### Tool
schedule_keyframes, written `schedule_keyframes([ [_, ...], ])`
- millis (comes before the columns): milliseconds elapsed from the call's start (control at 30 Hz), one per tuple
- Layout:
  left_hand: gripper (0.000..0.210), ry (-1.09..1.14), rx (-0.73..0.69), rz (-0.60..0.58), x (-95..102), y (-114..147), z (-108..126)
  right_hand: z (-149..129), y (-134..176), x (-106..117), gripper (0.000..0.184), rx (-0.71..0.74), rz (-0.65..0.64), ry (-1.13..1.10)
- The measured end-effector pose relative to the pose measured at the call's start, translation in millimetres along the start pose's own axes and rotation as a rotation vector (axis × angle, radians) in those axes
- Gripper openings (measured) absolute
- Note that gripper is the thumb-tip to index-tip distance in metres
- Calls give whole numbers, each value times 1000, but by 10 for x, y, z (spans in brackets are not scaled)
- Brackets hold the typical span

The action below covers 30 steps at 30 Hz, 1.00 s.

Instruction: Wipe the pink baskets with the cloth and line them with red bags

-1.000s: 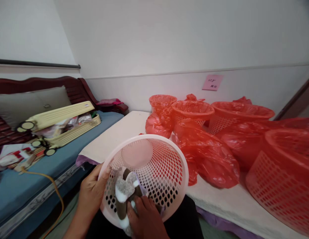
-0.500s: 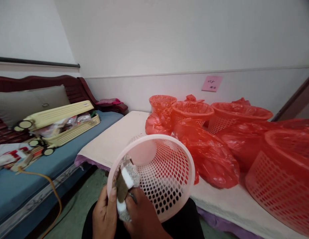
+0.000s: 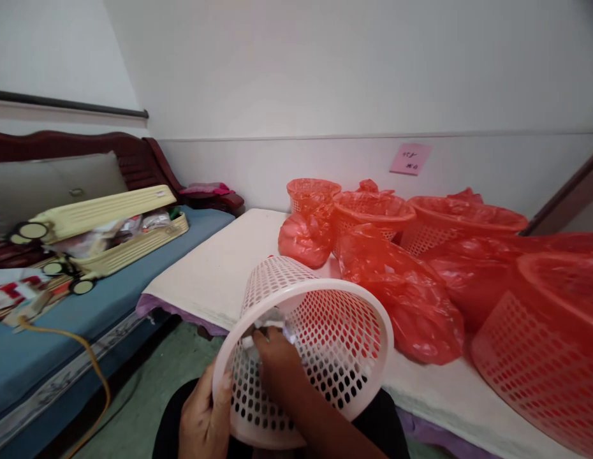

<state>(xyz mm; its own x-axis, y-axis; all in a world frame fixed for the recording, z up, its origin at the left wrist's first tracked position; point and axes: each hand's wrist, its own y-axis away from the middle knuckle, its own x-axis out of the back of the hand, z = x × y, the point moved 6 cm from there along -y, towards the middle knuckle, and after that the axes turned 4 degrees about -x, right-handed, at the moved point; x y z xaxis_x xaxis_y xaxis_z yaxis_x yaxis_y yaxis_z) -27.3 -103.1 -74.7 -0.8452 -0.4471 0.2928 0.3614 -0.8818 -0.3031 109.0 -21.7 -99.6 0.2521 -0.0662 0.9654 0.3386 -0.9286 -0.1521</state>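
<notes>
A pale pink perforated plastic basket (image 3: 303, 290) lies tilted across my lap, its mouth toward me. My left hand (image 3: 205, 408) is closed on the left side of its rim, thumb on the near face. Reaching into the basket, my right hand (image 3: 277, 357) has its fingers bent around a white and grey soft item (image 3: 251, 341) close to the inner left wall. Most of that item is hidden by the hand and in shade, so its kind cannot be made out.
Red plastic baskets (image 3: 540, 350) and stuffed red plastic bags (image 3: 402, 299) crowd the white-topped bed (image 3: 201, 274) to the right. On the blue bed (image 3: 134, 268) at left lies an open yellow suitcase (image 3: 109, 213). A yellow cord (image 3: 98, 363) hangs down. A pink note (image 3: 411, 158) is on the wall.
My right hand has moved deeper into the basket with the white and grey item. The basket has shifted slightly right and tipped. My left hand stays on the rim.
</notes>
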Motion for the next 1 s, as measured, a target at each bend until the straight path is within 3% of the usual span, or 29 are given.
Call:
schedule_keyframes([
  [133,44,-47,30,71,90,-15,49,44,-263,-99,29,28,-28,29],
  [333,39,-74,-15,85,56,6,170,575,-429,-93,27,-150,-61,89],
  [467,38,-89,-56,59,61,-80,99,434,-196,-6,20,-75,-104,43],
  [600,41,-134,-58,35,119,-212,43,98,301,108,15,89,-106,-33],
  [667,42,-147,-64,28,139,-277,75,-13,566,159,11,193,-41,-33],
  [767,46,-135,-82,12,138,-383,174,-75,886,244,12,321,183,52],
  [867,52,-130,-69,20,120,-495,278,-41,1046,307,25,333,402,125],
  [1000,53,-42,-57,0,43,-587,409,37,1014,232,40,290,415,149],
])
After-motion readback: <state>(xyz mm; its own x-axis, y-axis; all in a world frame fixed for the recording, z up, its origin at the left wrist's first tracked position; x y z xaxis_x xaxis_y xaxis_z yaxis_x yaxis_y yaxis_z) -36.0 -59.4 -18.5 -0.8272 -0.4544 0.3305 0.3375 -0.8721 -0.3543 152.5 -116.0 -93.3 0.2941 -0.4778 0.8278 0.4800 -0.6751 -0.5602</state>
